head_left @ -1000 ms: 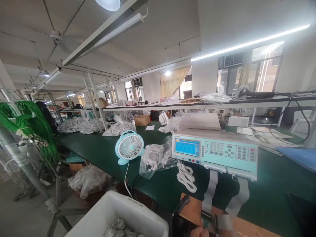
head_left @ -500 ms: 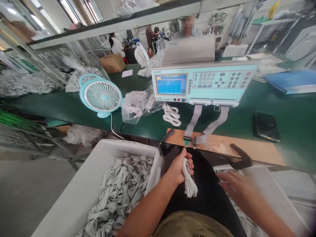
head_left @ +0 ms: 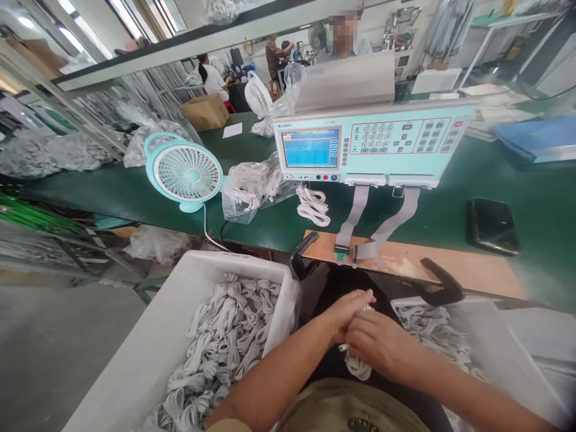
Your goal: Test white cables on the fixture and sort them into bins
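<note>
Left hand [head_left: 344, 313]: over the lap, just below the bench edge, fingers curled narrowly around the top of a white cable bundle [head_left: 357, 365].
Right hand [head_left: 382, 348]: laid over the same bundle from the right, touching the left hand, fingers closed on the coil (fingertips hidden, exact grip not clear).
Cable bundle: mostly covered by both hands; only a looped end hanging out beneath the right hand, plus a small tip showing between the knuckles.
Long axis: judged to run roughly up and down in the head view, loop end pointing down toward the lap, upper end toward the bench; connector ends not visible.
Doing the step well: judged best to steady the coil with one hand and free the ends with the other, keeping loops from tangling and avoiding sharp bends near the plugs.
Left of the lap: white bin [head_left: 148, 354] heaped with similar coiled cables.
Right of the lap: a second bin [head_left: 504, 342] holding more coils.
On the bench: pale blue tester [head_left: 373, 144] with lit screen, two grey ribbon cables [head_left: 355, 216] dropping to a wooden board [head_left: 477, 273], small fan [head_left: 184, 173], bagged cables [head_left: 252, 189].
</note>
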Demonstrator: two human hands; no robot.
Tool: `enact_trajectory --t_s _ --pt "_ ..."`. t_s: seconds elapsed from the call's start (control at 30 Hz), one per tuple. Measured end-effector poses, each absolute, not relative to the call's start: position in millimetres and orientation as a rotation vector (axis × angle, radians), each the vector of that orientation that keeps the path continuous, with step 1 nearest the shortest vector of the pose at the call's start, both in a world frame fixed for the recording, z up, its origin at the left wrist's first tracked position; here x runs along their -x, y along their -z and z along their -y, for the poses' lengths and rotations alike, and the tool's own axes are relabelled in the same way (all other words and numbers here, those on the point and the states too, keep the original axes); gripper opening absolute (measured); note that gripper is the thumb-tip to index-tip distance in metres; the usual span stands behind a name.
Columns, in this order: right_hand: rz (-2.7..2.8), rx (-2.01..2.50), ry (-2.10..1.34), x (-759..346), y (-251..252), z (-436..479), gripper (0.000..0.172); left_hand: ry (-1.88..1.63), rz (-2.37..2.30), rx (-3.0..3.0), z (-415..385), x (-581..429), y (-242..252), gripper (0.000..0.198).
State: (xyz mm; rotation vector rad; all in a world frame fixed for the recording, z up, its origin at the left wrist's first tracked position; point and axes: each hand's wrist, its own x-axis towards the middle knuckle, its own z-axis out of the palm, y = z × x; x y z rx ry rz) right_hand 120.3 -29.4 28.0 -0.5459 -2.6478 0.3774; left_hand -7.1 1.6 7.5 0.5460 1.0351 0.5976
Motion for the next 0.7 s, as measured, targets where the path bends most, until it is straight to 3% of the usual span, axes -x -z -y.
enact_trajectory --t_s 0.2,0.37,0.57,0.7 --pt "2.148 0.96 -0.585 -126.5 -9.8 32.5 0.014 -0.824 -1.26 -0.924 21.7 39.7 -12.3 0.026" --pt "2.041 1.074 -0.578 -120.4 8.3 32.3 0.014 -0.713 -1.281 -1.403 37.5 56.8 -29.2 0.015" --pt "1.938 1.135 -0.693 -115.0 12.2 28.5 0.018 -0.597 -1.423 -1.503 25.1 61.3 -25.3 0.007" --pt "1.958 1.108 -0.583 -112.1 14.6 15.2 0.02 -0.616 -1.422 -1.603 10.4 57.4 -20.8 0.009"
